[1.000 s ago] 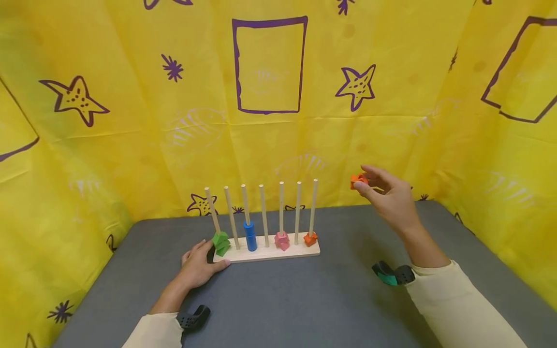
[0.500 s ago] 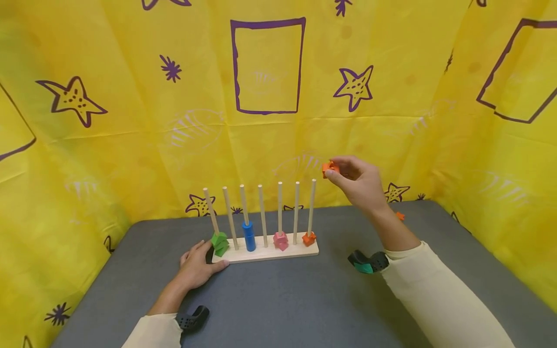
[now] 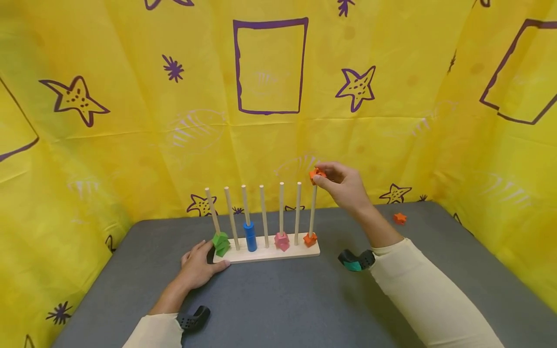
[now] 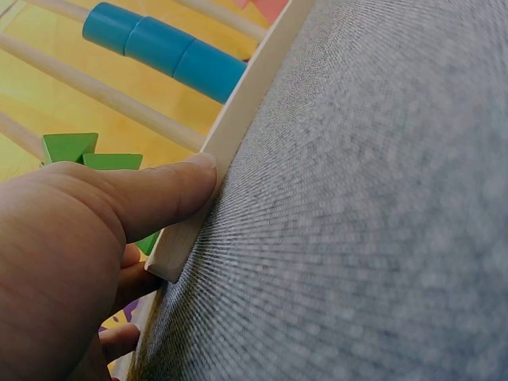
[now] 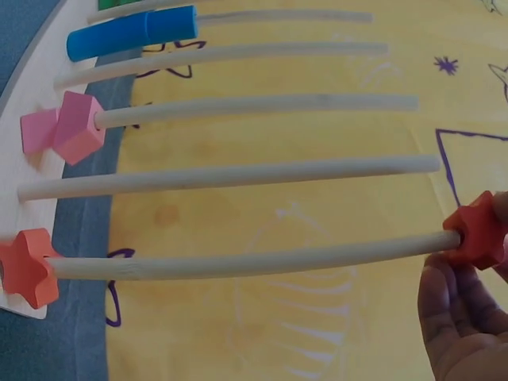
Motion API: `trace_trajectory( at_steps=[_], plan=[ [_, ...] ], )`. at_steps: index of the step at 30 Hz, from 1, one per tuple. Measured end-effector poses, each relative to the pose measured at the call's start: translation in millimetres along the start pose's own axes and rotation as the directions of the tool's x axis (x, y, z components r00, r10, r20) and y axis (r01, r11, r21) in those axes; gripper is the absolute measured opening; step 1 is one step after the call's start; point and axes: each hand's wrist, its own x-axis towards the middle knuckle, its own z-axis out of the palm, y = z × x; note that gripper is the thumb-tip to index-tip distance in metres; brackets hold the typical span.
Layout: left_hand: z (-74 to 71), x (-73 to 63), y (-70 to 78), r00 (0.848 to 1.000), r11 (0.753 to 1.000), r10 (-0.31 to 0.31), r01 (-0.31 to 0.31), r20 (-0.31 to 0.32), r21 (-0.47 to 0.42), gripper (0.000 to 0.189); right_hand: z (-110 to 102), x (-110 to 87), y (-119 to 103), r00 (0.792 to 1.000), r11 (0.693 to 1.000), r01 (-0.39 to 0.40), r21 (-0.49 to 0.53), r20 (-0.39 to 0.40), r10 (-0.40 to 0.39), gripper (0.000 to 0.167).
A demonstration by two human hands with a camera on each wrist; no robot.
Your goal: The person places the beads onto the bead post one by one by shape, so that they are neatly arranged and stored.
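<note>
A wooden peg rack (image 3: 270,254) with several upright pegs stands on the table. At its left end my left hand (image 3: 197,266) grips the base, thumb along the front edge (image 4: 190,182) and fingers round the end. Between thumb and fingers, my right hand (image 3: 344,188) pinches an orange star bead (image 3: 316,176) at the top of the rightmost peg (image 3: 313,212). In the right wrist view the peg's tip meets the hole of this star bead (image 5: 478,234). Another orange star bead (image 3: 310,239) sits at the foot of that same peg.
Green beads (image 3: 221,244) are on the leftmost peg, blue cylinders (image 3: 250,237) on the third, pink beads (image 3: 282,240) on the fifth. A loose orange star bead (image 3: 400,218) lies on the grey table (image 3: 278,309) at right. A yellow curtain (image 3: 270,145) hangs behind.
My right hand has moved left with the orange star bead, from right of the rack onto the rightmost peg's top. The loose star bead has come into view. My left hand stays put.
</note>
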Motion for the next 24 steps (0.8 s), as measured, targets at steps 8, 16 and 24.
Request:
trace_trajectory(
  at_steps=[8, 16, 24],
  plan=[
    [0.4, 0.3, 0.1, 1.0, 1.0, -0.004, 0.004, 0.005, 0.001, 0.08, 0.2, 1.9, 4.9, 0.996, 0.993, -0.076, 0.095, 0.047, 0.071, 0.03],
    [0.3, 1.1, -0.4, 1.0, 1.0, -0.008, 0.008, 0.001, 0.0, 0.08, 2.1, -2.3, 17.4, 0.988, 0.986, -0.131, 0.099, 0.099, 0.122, 0.029],
    [0.4, 1.8, -0.7, 1.0, 1.0, 0.001, -0.001, 0.001, -0.002, 0.079, 8.2, -12.3, 32.1, 0.986, 0.986, -0.142, 0.085, 0.101, 0.133, 0.028]
  ],
)
